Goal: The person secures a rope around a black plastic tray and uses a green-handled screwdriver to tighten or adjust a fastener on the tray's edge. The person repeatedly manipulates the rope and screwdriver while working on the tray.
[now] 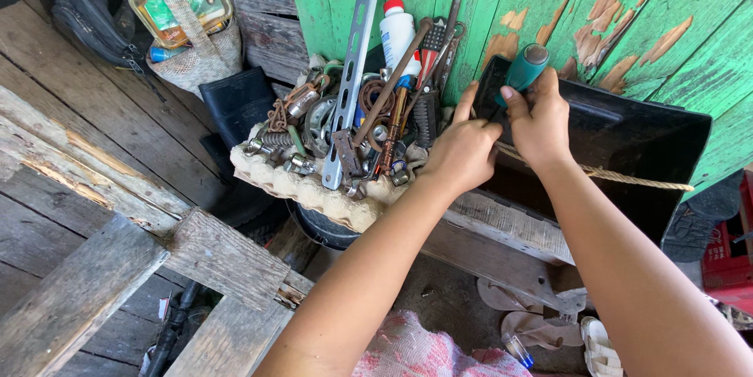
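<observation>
My right hand (541, 118) grips a screwdriver with a teal handle (524, 67), its tip pointing down toward the rim of a black plastic container (627, 142). My left hand (463, 149) rests beside it at the container's left edge, fingers curled near the screwdriver's shaft; whether it holds anything is hidden. A tan rope (627, 177) runs across the container below my right wrist.
An egg-carton tray (314, 189) heaped with rusty tools, chains, a perforated metal strip (353, 55) and a white bottle (398, 32) sits left of my hands. Green peeling boards stand behind. Wooden planks lie lower left, sandals (549, 322) on the ground, a woven bag upper left.
</observation>
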